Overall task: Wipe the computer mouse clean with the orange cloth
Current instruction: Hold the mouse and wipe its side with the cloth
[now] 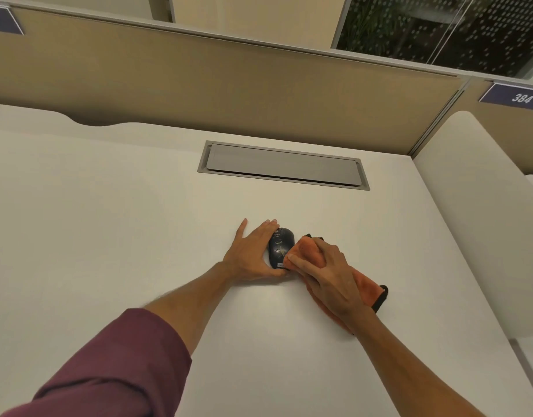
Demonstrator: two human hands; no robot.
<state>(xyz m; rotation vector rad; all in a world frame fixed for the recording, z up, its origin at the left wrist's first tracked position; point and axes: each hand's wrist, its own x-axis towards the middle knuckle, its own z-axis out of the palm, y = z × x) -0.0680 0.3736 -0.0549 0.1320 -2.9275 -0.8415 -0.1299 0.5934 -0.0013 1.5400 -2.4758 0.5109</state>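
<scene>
A dark computer mouse (279,246) rests on the white desk (108,221), near the middle. My left hand (250,255) cups its left side, thumb under its near end, fingers along its far edge. My right hand (327,276) presses a bunched orange cloth (310,251) with a black edge against the mouse's right side. The cloth trails back under my right palm and wrist, where part of it is hidden.
A grey cable hatch (283,165) is set into the desk beyond the mouse. A beige partition (229,79) runs along the back. A white side panel (476,221) rises at the right, with a sign reading 384 (522,98) behind it.
</scene>
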